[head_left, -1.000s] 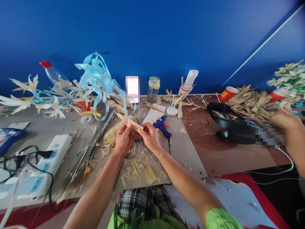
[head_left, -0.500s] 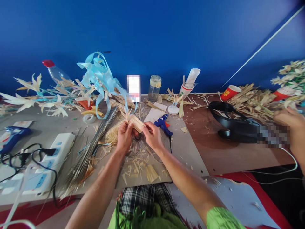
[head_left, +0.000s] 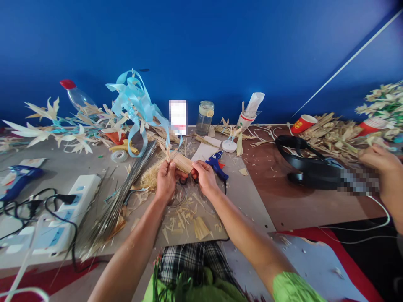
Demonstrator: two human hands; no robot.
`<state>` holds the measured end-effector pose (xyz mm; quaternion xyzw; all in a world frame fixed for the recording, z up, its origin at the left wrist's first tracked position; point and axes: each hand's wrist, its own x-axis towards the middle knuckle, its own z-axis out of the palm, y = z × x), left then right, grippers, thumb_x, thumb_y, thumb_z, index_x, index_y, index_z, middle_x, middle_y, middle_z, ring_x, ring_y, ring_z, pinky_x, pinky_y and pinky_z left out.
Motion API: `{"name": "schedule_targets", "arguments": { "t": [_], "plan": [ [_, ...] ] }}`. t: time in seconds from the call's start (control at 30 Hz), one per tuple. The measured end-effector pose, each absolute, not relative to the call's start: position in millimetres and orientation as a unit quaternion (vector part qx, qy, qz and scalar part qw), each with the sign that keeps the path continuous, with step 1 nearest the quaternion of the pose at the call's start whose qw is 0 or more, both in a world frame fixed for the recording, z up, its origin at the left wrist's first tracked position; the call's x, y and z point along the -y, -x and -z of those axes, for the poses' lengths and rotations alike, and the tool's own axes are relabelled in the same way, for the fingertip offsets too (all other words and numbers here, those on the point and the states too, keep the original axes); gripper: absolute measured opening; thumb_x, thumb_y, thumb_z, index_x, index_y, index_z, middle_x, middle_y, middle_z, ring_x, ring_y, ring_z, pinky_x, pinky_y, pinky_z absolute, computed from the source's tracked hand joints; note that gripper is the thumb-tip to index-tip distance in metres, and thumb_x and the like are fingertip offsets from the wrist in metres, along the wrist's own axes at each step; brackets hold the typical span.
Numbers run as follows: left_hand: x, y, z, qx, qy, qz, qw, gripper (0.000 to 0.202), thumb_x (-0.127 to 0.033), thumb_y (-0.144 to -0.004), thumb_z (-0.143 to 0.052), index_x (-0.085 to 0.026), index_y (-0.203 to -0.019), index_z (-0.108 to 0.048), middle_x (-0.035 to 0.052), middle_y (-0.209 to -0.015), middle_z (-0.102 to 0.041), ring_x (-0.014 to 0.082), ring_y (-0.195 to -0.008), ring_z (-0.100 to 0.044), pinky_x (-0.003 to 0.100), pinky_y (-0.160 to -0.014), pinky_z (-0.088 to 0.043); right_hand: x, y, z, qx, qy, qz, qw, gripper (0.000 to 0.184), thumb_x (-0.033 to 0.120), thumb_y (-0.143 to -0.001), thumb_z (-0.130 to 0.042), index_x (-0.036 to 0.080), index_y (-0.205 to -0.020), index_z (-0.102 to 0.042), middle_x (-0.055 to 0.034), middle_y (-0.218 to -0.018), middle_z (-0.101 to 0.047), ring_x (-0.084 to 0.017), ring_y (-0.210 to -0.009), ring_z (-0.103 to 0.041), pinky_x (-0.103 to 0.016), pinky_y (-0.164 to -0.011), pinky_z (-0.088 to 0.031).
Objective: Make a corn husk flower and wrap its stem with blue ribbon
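In front of the jar (head_left: 204, 121), pinches already gathered petals (head_left: 166, 152) in left hand (head_left: 168, 178) and husk (head_left: 183, 162) in right hand (head_left: 205, 178), both closed; shows husk apparently unwound.

Husk (head_left: 183, 162) looks wider now
Narrow strip a second ago; now broad, with the right hand (head_left: 204, 175) a bit further from the left hand (head_left: 166, 177).

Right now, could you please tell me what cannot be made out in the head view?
In the head view:
What the dark loops belong to, hidden by the husk piece, left grip and right grip.
Content of the white panel, pixelated.
End of the leftmost blue glue gun, cut off by the left edge.
Rest of the other person's arm, cut off by the right edge.
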<state>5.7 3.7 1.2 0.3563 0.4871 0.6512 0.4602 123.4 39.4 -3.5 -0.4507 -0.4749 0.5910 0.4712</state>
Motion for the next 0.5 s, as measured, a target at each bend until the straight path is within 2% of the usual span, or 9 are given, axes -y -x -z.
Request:
{"name": "schedule_targets", "arguments": {
  "t": [0.2,0.33,0.5],
  "plan": [
    [-7.3,-1.4,1.6,-0.455,-0.334,-0.644,0.515,0.03,-0.043,-0.077,-0.06,-0.019,-0.09,-0.049,-0.005,-0.052,-0.056,0.0111,-0.043,-0.054,0.022,-0.046,-0.04,-44.9,-124.3,1.2,0.508,0.455,-0.558,0.472,0.031,0.042,-0.076,-0.051,0.019,-0.055,-0.045,0.0049,-0.05,-0.043,-0.009,-0.046,-0.037,-0.022,-0.046,-0.028],
    [-7.6,1.1,3.2,-0.455,-0.38,-0.602,0.534,0.029,-0.042,-0.076,-0.063,-0.016,-0.082,-0.052,-0.0034,-0.051,-0.057,0.008,-0.04,-0.049,0.02,-0.045,-0.039,-48.1,-127.8,-4.8,0.575,0.469,-0.434,0.511,0.032,0.042,-0.081,-0.046,0.019,-0.059,-0.044,0.0045,-0.053,-0.039,-0.01,-0.051,-0.036,-0.023,-0.05,-0.029],
    [-5.0,-1.6,1.8,-0.439,-0.402,-0.562,0.574,0.029,-0.039,-0.072,-0.067,-0.016,-0.082,-0.053,-0.0008,-0.066,-0.063,0.0067,-0.044,-0.051,0.02,-0.044,-0.037,-51.1,-132.9,-13.2,0.646,0.484,-0.329,0.491,0.031,0.042,-0.085,-0.04,0.018,-0.07,-0.053,0.0004,-0.064,-0.05,-0.013,-0.062,-0.044,-0.024,-0.06,-0.035]
  ]
}}
